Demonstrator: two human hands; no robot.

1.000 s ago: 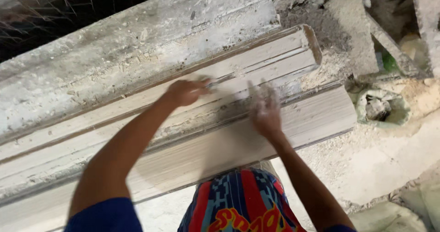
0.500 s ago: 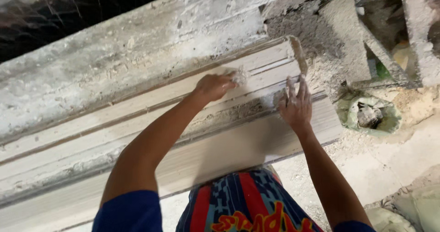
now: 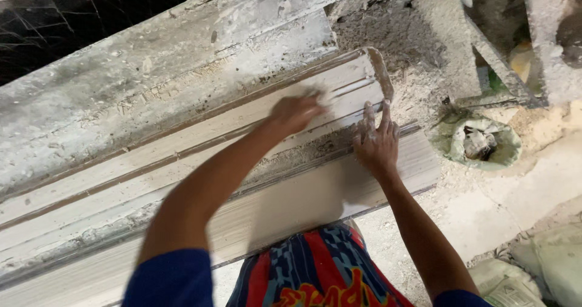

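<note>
While the left hand (image 3: 296,114) presses down on the moulding (image 3: 182,161), the right hand (image 3: 377,140) rests just beside it, near the moulding's end. The moulding is a long, pale strip with ridges and grooves, and it runs from the lower left up to the upper right. It lies on a long white table (image 3: 315,204) that is dusty with plaster. The left hand is blurred, so I cannot tell if its fingers are wide or curled, or if they hold something small. It sits on top of the moulding, close to the end cap (image 3: 381,73). The right hand lies flat, palm down, with its fingers (image 3: 385,116) spread a little and pointing up toward the moulding. They hold nothing. The fingertips touch the moulding's lower edge, and the palm sits on the table. White dust covers both hands. Both arms wear dark blue sleeves (image 3: 173,280), and bright red and blue shorts (image 3: 315,276) show at the bottom. Behind the moulding lies a rough grey beam (image 3: 151,82), caked with old plaster. To the right, on the floor, sits a round green bucket (image 3: 476,143) with lumps inside. Some pale bags (image 3: 533,270) lie at the lower right corner.
</note>
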